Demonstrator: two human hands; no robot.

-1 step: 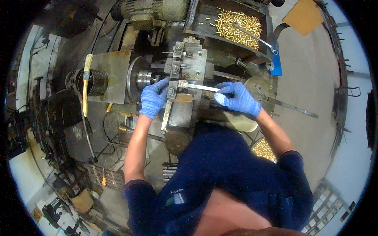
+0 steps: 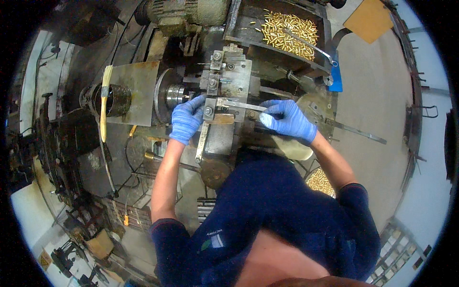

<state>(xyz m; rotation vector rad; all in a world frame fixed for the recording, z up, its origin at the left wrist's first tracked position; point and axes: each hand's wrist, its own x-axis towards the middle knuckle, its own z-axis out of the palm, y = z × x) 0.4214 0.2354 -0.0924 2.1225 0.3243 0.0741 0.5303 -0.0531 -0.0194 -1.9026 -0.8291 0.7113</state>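
Both hands wear blue knit gloves at a lathe-like machine. My right hand [image 2: 289,118] pinches one end of a wrench [image 2: 241,105], a long, flat, shiny metal tool. Its other end reaches the tool post [image 2: 232,81], a metal block with bolted clamps; how it sits there is too small to tell. My left hand [image 2: 185,119] is closed at the left side of the front clamp block [image 2: 209,109]. Its fingertips lie against or behind that block, and what they grip is hidden. Just left of the tool post is the round metal chuck [image 2: 176,94].
A metal tray [image 2: 246,28] at the back holds many small brass parts [image 2: 287,36] and another wrench [image 2: 322,55]. A brush [image 2: 103,105] lies at the left on the machine. More brass parts [image 2: 320,182] sit low by my right arm. A motor [image 2: 186,12] stands behind.
The wrench in my right hand has turned slightly, showing a narrower, duller face. My right fingers have shifted a little with it. My left hand stays put.
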